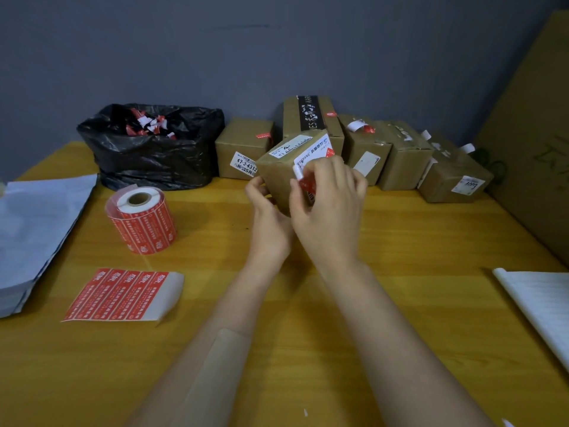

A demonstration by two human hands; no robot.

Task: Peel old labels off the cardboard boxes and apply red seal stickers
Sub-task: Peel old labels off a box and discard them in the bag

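Seemingly midway, the left hand [261, 200] grips a tilted cardboard box [277, 175] while the right hand [332, 201] pinches its half-peeled white label [310, 156]; boxes behind [403, 161] bear old labels [244, 165].

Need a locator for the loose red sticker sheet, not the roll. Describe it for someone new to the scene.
Start at the black bag at the back left of the yellow table and come toward the camera, past the upright roll. The sheet is just nearer than the roll. Unlike the roll, it lies flat: one row of red stickers, with bare white backing curling at its right end.
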